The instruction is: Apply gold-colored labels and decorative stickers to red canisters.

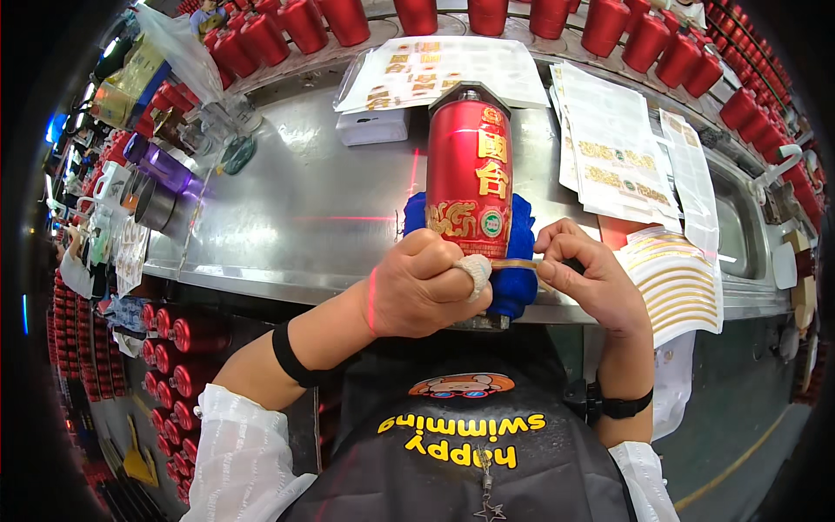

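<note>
A glossy red bottle (457, 165) with gold lettering and a dragon design lies on a blue padded rest (520, 226), its near end toward me. My left hand (417, 291) is closed against the bottle's near end, and a white wrap covers one digit. That wrapped digit presses where a narrow gold strip (515, 264) meets the bottle. Stretching to the right, the strip reaches my right hand (591, 274), whose thumb and finger pinch its free end. My left palm and the bottle's lowest part are hidden.
Curved gold-edged label strips (674, 283) lie fanned at the right. Sheets of gold stickers (609, 148) and more sheets (487, 61) rest beyond, beside a white box (372, 128). A sink (739, 209) is at far right. Red bottles (648, 39) line the back; a purple cup (165, 165) stands left.
</note>
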Motion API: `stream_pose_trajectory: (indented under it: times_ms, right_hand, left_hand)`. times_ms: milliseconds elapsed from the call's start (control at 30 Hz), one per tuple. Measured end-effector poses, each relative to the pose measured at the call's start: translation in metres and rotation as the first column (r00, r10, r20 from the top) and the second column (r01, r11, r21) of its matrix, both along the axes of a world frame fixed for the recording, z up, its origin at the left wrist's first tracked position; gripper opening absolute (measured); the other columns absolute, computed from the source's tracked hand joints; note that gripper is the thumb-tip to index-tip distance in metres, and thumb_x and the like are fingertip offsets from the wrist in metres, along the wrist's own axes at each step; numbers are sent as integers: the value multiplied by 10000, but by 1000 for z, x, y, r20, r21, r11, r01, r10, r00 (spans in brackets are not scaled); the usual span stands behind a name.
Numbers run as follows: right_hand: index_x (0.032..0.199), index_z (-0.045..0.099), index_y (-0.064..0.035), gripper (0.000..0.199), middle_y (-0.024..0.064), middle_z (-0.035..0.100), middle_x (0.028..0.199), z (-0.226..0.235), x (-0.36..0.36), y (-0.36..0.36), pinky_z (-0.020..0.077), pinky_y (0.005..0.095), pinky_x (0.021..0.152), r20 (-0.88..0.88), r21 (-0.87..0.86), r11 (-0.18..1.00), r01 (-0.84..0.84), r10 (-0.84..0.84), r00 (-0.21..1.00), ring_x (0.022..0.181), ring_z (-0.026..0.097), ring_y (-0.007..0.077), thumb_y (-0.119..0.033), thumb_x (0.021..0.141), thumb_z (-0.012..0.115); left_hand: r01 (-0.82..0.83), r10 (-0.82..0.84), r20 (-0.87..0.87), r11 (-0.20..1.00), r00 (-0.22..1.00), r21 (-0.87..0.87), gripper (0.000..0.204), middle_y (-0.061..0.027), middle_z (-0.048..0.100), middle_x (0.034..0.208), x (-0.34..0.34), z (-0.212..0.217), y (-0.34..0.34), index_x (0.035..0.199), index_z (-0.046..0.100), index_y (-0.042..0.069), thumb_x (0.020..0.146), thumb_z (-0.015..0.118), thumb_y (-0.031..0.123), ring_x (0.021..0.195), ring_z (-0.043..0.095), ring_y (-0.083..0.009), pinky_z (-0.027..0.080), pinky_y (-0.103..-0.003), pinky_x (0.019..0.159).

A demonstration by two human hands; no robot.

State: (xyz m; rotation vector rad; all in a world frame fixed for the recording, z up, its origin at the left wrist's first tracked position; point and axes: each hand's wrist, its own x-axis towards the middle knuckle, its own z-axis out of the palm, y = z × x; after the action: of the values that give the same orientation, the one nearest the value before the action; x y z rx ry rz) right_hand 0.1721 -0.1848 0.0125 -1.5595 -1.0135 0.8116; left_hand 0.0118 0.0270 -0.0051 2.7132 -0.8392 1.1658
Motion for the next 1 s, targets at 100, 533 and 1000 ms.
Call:
stream_pose_trajectory:
  times_ms: [100,533,1000]
  right_hand:
    - [782,546,-27,222,45,517,954,1,-1,0,400,262,769,15,15,1000,8,-9,1000,877,477,141,-169,895,674]
    - [766,540,-32,240,31,508,922,-2,1,2,386,260,734,20,15,1000,-9,9,1000,836,461,129,-177,891,683]
    - [778,553,-53,252,35,512,1049,-3,7,-1,383,243,798,-4,-51,997,-56,56,998,920,454,95,-225,911,681]
  left_hand:
    - [28,-26,25,995,999,-96,239,2,565,1066,-2,-6,1,805,668,165,575,695,105,813,513,-200,442,-338,655]
    - [19,-19,5,1000,1000,11,315,19,581,1081,6,0,-2,848,697,183,553,735,80,854,498,-191,434,-330,662]
    - [27,-29,-21,997,999,-67,247,2,578,1056,0,6,2,813,669,157,581,708,81,832,517,-198,438,-326,666]
